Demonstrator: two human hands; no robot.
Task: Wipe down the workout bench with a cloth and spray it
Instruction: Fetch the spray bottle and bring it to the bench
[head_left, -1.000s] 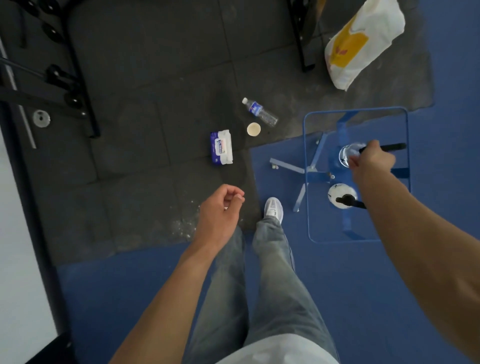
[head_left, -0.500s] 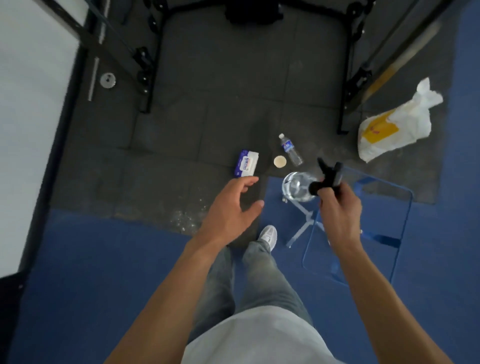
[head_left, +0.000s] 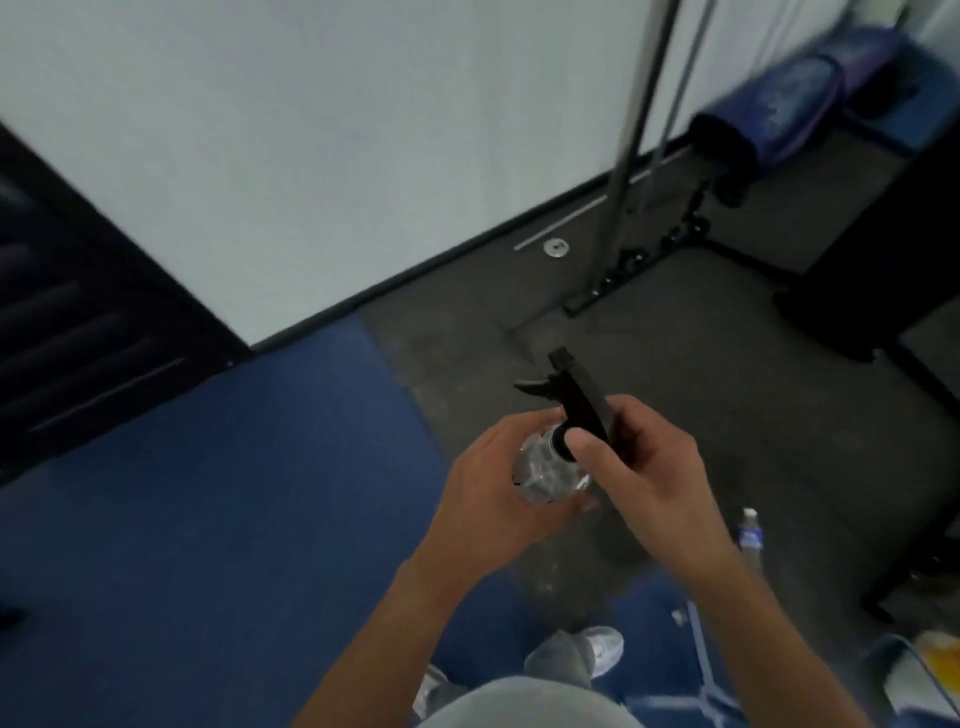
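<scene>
Clear plastic spray bottle (head_left: 545, 473) with black trigger head, earlier in the right hand (head_left: 649, 467) alone, was now held over the floor (head_left: 218, 519), left hand (head_left: 493, 499) clasping its body, right hand curled round its head, seemingly ready for spraying.

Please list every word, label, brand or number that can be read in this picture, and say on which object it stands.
No text can be read here.
Water bottle on the floor: blue label, too blurred to read.
Bag at the lower right edge: yellow print, blurred and cut off.
Spray bottle, held by the left hand and the right hand: no label shows.
</scene>
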